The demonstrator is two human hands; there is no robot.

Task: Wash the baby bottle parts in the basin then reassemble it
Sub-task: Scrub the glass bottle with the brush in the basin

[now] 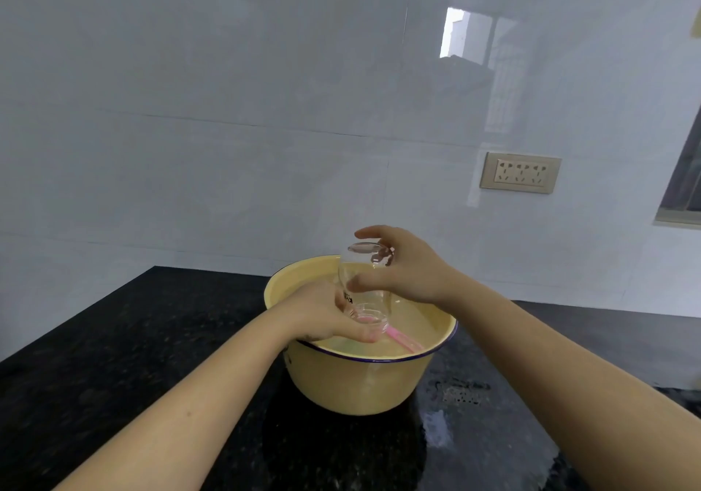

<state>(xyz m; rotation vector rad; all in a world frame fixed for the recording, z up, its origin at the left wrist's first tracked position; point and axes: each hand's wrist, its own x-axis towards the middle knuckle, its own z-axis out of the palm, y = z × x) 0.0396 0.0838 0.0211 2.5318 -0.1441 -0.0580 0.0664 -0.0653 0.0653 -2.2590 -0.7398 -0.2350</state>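
head view: a yellow basin [417, 356] of water stood on the black bench [151, 338], nearer its back edge than its front. the bottle [360, 263], clear and bare of its other parts, was held above the water, base up and mouth tipped down toward the bench's front edge. the right grip [402, 270] was clamped on the bottle's upper body, thumb on the near side and fingers over the far side. the left grip [322, 316] was curled round the neck end. a pink brush [407, 341] ran from the mouth toward the basin's front right rim; whether the left grip also pinched it could not be told.

the bottle looked stiff, light and, being wet, slippery; if glass, it would chip against the enamel rim. the body is the safest place to take hold, with a full wrap rather than fingertips. the bench to the basin's right shone wet.
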